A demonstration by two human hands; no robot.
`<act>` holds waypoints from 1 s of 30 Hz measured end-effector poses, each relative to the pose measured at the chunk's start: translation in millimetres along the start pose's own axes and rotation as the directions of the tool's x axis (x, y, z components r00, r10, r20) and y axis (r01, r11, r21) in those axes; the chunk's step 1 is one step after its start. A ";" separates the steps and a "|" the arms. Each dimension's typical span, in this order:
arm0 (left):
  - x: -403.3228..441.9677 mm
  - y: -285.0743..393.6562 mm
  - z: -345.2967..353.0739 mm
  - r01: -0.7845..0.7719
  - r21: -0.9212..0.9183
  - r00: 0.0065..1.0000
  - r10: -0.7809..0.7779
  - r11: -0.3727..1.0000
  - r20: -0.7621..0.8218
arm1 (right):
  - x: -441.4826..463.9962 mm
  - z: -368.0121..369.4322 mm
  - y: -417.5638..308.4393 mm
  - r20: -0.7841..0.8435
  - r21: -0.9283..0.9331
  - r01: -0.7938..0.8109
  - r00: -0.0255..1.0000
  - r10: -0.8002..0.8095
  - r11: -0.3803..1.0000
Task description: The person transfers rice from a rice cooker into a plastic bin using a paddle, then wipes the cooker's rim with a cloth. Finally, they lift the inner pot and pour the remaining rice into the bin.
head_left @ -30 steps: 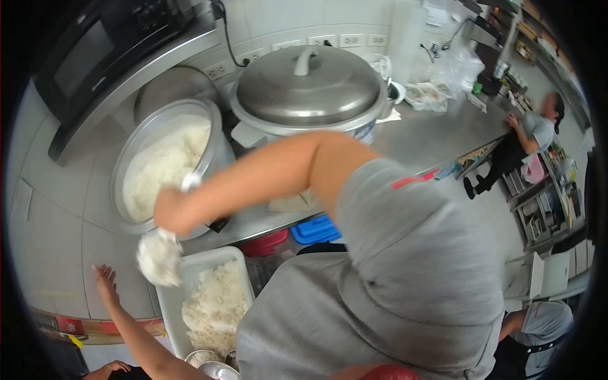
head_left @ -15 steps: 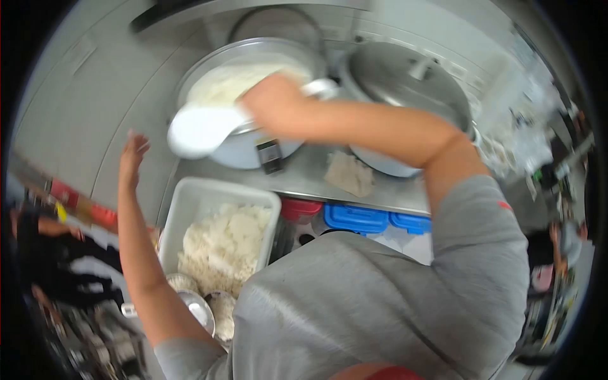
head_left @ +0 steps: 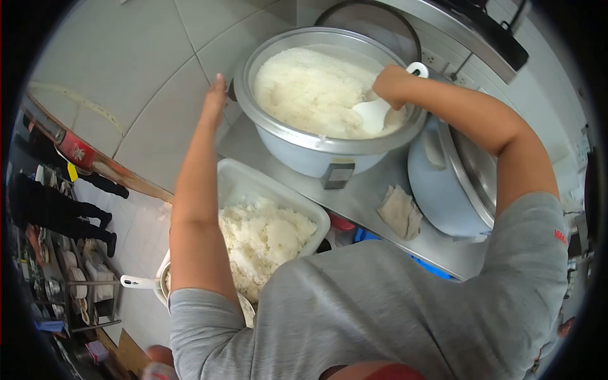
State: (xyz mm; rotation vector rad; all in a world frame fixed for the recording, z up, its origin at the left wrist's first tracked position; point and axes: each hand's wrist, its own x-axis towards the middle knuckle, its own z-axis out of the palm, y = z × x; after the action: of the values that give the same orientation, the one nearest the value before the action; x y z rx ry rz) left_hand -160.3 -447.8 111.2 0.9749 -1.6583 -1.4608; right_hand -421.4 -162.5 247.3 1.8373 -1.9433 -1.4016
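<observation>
My right hand (head_left: pixel 392 87) is closed around a white rice paddle (head_left: pixel 372 116). The paddle's blade rests in the white cooked rice (head_left: pixel 310 82) that fills a large rice cooker (head_left: pixel 288 149), on its right side. At the cooker's left side, near the dark side handle, my left hand (head_left: pixel 216 101) is raised with its fingers stretched upward, holding nothing that I can see. A white plastic tub (head_left: pixel 233 174) below the cooker contains a heap of cooked rice (head_left: pixel 263 234), partly hidden by my left forearm.
To the right stands a second large cooker (head_left: pixel 437 171) with a metal lid (head_left: pixel 478 164). A folded cloth (head_left: pixel 400 212) lies on the steel counter (head_left: pixel 373 183). A white-handled pan (head_left: pixel 140 282) sits by the tub. A person in dark clothes (head_left: pixel 57 202) is at the far left.
The paddle has swung from over the cooker's front left rim down into the rice at the right. My left hand is now closer to the cooker's side. The whole view has turned.
</observation>
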 end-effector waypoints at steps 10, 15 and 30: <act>10.7 -21.5 37.6 -0.020 -0.592 0.992 0.090 0.806 0.089 | 28.6 50.3 5.8 0.006 0.452 0.155 0.984 -0.177 0.879; 6.5 -21.5 41.0 -0.037 -0.680 0.993 0.105 0.732 0.059 | 30.2 30.4 -26.4 0.081 0.723 0.047 0.985 -0.152 0.690; 4.3 -22.0 39.7 -0.093 -0.587 0.991 0.132 0.805 0.024 | 25.9 1.5 -49.2 -0.001 0.970 0.016 0.998 -0.063 0.243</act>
State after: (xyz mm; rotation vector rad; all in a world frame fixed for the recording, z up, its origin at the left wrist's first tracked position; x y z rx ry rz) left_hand -195.6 -435.1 85.1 0.4744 -1.1522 -1.7790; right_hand -393.3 -175.1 200.9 2.1527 -3.1971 0.0690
